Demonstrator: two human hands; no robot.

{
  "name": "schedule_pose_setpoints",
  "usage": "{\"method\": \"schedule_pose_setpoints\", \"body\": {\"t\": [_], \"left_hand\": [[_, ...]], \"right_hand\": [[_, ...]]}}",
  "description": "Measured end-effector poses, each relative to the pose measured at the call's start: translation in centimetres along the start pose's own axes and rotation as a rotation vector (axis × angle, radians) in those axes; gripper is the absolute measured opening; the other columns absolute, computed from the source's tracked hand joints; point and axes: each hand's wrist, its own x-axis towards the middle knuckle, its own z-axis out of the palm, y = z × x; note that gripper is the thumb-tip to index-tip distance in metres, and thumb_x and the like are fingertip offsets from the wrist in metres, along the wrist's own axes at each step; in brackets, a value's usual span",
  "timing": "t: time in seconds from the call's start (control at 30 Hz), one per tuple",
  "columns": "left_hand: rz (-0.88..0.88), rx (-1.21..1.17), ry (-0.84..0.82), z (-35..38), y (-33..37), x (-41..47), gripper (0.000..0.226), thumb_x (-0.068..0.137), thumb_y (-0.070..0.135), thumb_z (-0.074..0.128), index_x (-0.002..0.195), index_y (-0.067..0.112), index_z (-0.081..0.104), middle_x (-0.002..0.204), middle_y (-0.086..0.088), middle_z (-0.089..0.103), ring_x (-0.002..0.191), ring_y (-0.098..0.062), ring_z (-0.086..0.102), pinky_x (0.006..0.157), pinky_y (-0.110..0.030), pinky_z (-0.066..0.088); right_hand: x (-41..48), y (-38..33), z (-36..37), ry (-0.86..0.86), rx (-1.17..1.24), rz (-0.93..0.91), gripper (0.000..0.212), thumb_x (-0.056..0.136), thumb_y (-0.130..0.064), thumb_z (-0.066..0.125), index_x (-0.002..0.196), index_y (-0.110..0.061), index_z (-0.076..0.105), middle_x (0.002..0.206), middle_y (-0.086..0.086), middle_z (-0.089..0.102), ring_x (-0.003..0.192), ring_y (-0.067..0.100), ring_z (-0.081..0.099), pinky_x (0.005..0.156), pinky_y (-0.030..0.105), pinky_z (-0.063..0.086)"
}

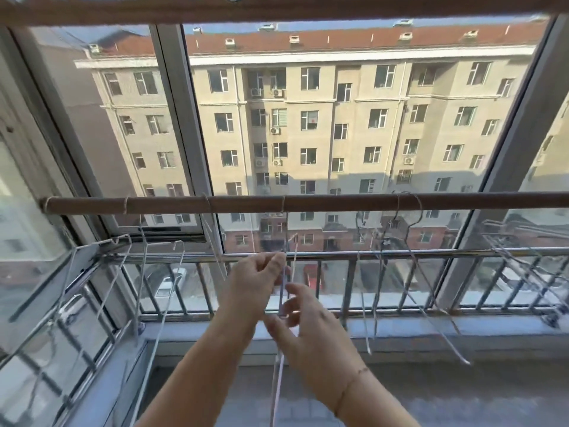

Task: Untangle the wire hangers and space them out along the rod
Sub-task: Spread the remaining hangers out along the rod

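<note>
**Both hands on the middle hanger**

A brown rod [308,203] runs level from left to right across the window. White wire hangers dangle from it, long wires pointing mostly downward. The left hand [251,283] pinches the middle hanger [278,374] just under the rod, fingers closed on the wire. The right hand [311,328] sits just below, fingers loosely curled round the same wire. A left cluster [144,272] and a right cluster [409,272] hang tilted, well apart from the hands.
</note>
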Motion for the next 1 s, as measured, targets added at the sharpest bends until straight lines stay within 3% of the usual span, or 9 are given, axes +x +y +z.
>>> {"method": "schedule_pose_setpoints", "body": {"t": [0.13,0.23,0.33,0.47,0.57,0.67,0.73,0.9,1.0], "left_hand": [[-0.027,-0.110,-0.021,0.4,0.4,0.1,0.013,0.086,0.015,0.063,0.095,0.008,0.071,0.074,-0.002,0.072,0.060,-0.006,0.064,0.061,-0.019,0.051],[-0.017,-0.166,-0.012,0.5,1.0,0.9,0.012,0.087,0.010,0.062,0.094,0.007,0.070,0.070,-0.002,0.068,0.047,0.000,0.059,0.049,-0.010,0.045],[-0.033,-0.208,0.006,1.1,1.9,2.2,0.012,0.087,0.010,0.062,0.092,0.005,0.071,0.067,-0.002,0.067,0.049,-0.002,0.061,0.051,-0.015,0.049],[-0.128,-0.198,0.001,2.5,0.9,3.6,0.013,0.087,0.007,0.060,0.076,0.008,0.068,0.061,-0.004,0.062,0.047,-0.010,0.056,0.048,-0.021,0.048],[-0.159,-0.070,-0.029,3.0,-1.5,3.3,0.019,0.087,0.008,0.058,0.070,0.012,0.068,0.057,-0.002,0.061,0.053,-0.014,0.052,0.057,-0.025,0.043],[-0.200,-0.014,-0.108,2.8,-3.3,1.5,0.020,0.089,0.003,0.052,0.075,0.011,0.065,0.061,-0.003,0.056,0.053,-0.011,0.047,0.046,-0.015,0.039],[-0.225,0.029,-0.156,2.6,-4.5,0.3,0.018,0.090,0.003,0.049,0.084,0.009,0.065,0.063,-0.002,0.055,0.054,-0.010,0.046,0.044,-0.010,0.036],[-0.234,0.160,-0.275,2.1,-6.8,-1.6,0.020,0.089,0.006,0.050,0.086,0.016,0.067,0.070,0.000,0.060,0.063,-0.010,0.050,0.058,-0.015,0.041],[-0.169,0.226,-0.298,1.5,-7.5,-2.0,0.025,0.088,0.007,0.051,0.078,0.023,0.067,0.069,0.002,0.062,0.067,-0.011,0.054,0.073,-0.025,0.046]], "right_hand": [[1.3,0.7,1.8,0.071,0.156,0.000,0.033,0.087,-0.027,0.050,0.120,-0.029,0.045,0.069,-0.001,0.059,0.064,0.010,0.052,0.064,0.029,0.044],[2.1,0.6,1.2,0.177,0.202,-0.061,0.020,0.088,-0.017,0.046,0.103,-0.028,0.053,0.058,-0.002,0.054,0.053,0.010,0.045,0.055,0.027,0.038],[3.8,0.5,0.4,0.219,0.237,-0.055,0.013,0.090,-0.019,0.045,0.092,-0.020,0.058,0.053,-0.006,0.051,0.046,0.008,0.043,0.048,0.022,0.034],[4.6,1.7,-0.3,0.162,0.296,0.016,0.024,0.094,-0.026,0.042,0.084,-0.014,0.061,0.053,-0.004,0.055,0.048,0.010,0.049,0.055,0.032,0.043],[4.1,3.8,-0.1,0.206,0.269,0.079,0.025,0.094,-0.026,0.040,0.086,-0.014,0.061,0.062,-0.001,0.059,0.059,0.015,0.054,0.065,0.039,0.049],[3.7,6.0,-0.2,0.260,0.161,0.101,0.018,0.092,-0.019,0.045,0.104,-0.019,0.059,0.077,-0.008,0.057,0.074,0.011,0.055,0.070,0.029,0.046],[3.6,7.1,-0.5,0.268,0.089,0.076,0.025,0.090,-0.011,0.047,0.114,-0.016,0.056,0.095,-0.006,0.054,0.089,0.010,0.053,0.084,0.026,0.045],[3.4,9.0,-0.7,0.112,-0.095,0.031,0.045,0.085,-0.003,0.048,0.128,-0.018,0.047,0.128,-0.002,0.047,0.102,0.010,0.048,0.095,0.023,0.040],[3.2,10.1,-0.5,-0.017,-0.219,0.062,0.044,0.083,-0.007,0.048,0.123,-0.022,0.052,0.127,-0.002,0.054,0.115,0.015,0.050,0.099,0.027,0.040]]}}
